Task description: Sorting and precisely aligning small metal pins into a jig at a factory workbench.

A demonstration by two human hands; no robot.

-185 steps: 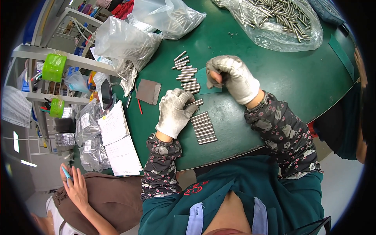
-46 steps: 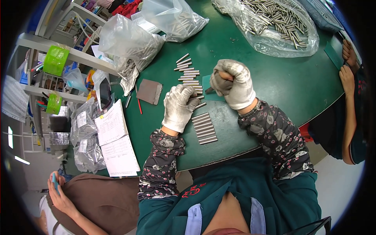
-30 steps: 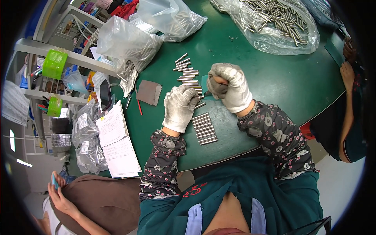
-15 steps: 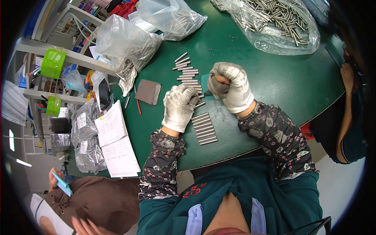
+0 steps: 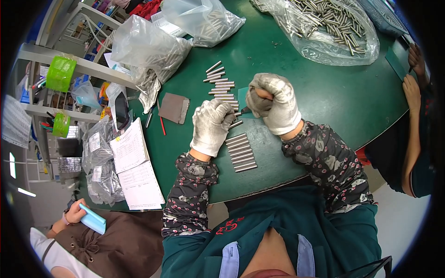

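Note:
My left hand (image 5: 211, 125), in a whitish glove, has its fingers closed at the lower end of a staggered column of metal pins (image 5: 224, 90). It pinches a pin (image 5: 238, 114) whose end sticks out toward the right. Facing it, my right hand (image 5: 280, 104), also gloved, is curled into a fist around a tool with a dark tip (image 5: 245, 110); the rest of this tool is hidden. The tip is at the pin's end. A loose pin (image 5: 236, 124) lies just below my left fingers. Nearer to me is a neat row of pins (image 5: 241, 152). A green pad (image 5: 242, 94) lies beside my right fist.
An open plastic bag of pins (image 5: 333, 28) lies at the far right, and filled bags (image 5: 150, 44) stand far left. Left of my hand are a brown abrasive sheet (image 5: 174, 109), a red stick (image 5: 162, 126) and papers (image 5: 139, 171). A co-worker's hands (image 5: 411, 90) are at the right edge.
My hands and the pins look almost unmoved. The person at lower left has shifted, and their light-blue object now sits further right and lower. Another hand shows at the right edge.

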